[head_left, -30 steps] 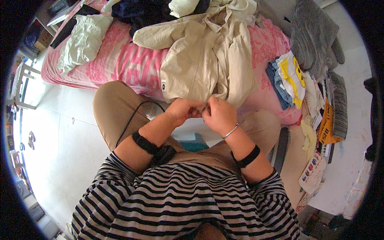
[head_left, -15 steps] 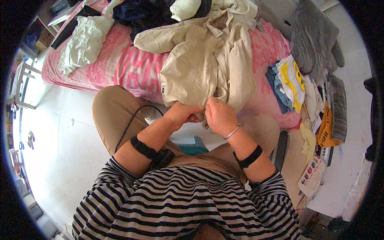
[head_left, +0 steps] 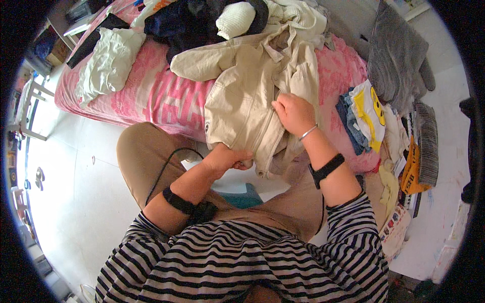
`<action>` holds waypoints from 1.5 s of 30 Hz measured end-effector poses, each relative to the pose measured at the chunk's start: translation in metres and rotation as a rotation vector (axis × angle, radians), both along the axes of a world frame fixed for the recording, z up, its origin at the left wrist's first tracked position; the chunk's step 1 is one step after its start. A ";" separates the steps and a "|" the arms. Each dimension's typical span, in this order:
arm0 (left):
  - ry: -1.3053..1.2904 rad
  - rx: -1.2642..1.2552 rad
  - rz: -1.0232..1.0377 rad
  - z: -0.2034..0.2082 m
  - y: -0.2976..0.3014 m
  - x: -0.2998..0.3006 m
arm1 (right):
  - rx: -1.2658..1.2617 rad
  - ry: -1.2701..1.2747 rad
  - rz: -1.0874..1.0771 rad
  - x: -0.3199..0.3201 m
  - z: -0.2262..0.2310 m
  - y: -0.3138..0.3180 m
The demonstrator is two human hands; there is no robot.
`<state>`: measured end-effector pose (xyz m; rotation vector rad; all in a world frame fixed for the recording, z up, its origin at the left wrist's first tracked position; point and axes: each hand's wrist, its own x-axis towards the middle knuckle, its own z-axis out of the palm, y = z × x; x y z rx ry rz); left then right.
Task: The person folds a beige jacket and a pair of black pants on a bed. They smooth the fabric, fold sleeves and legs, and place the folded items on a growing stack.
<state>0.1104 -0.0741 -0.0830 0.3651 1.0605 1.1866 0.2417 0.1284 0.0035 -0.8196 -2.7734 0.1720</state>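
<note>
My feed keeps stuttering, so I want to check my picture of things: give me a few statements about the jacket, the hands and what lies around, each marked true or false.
1. The left hand holds the beige jacket near its lower edge. True.
2. The right hand is nearer the person's body than the left. False: it is farther out, up on the jacket's front.
3. The metal bracelet is on the left wrist. False: it is on the right.
4. A yellow-and-white garment lies to the right of the jacket. True.
5. The cover under the jacket is plain green. False: it is pink with a pale pattern.
</note>
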 end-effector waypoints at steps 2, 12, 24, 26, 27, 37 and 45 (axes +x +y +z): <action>0.041 -0.036 -0.045 0.003 -0.002 -0.003 | 0.027 -0.007 -0.038 -0.013 0.005 0.027; 0.195 -0.119 -0.253 0.029 -0.002 -0.015 | 0.196 -0.069 -0.156 -0.066 0.031 0.121; 0.389 -0.237 -0.270 0.008 0.010 -0.007 | 0.030 0.182 -0.344 -0.094 0.019 0.147; 0.449 -0.304 -0.406 0.011 0.013 -0.010 | -0.063 0.282 -0.344 -0.091 0.013 0.140; 0.508 -0.356 -0.472 0.013 0.014 -0.011 | -0.109 0.330 -0.364 -0.087 0.010 0.136; 0.451 -0.343 -0.599 -0.007 0.017 -0.012 | -0.361 0.237 -0.469 -0.059 -0.012 0.119; 0.442 0.034 -1.039 0.049 0.027 -0.029 | -0.062 -0.013 -0.373 -0.049 -0.024 0.086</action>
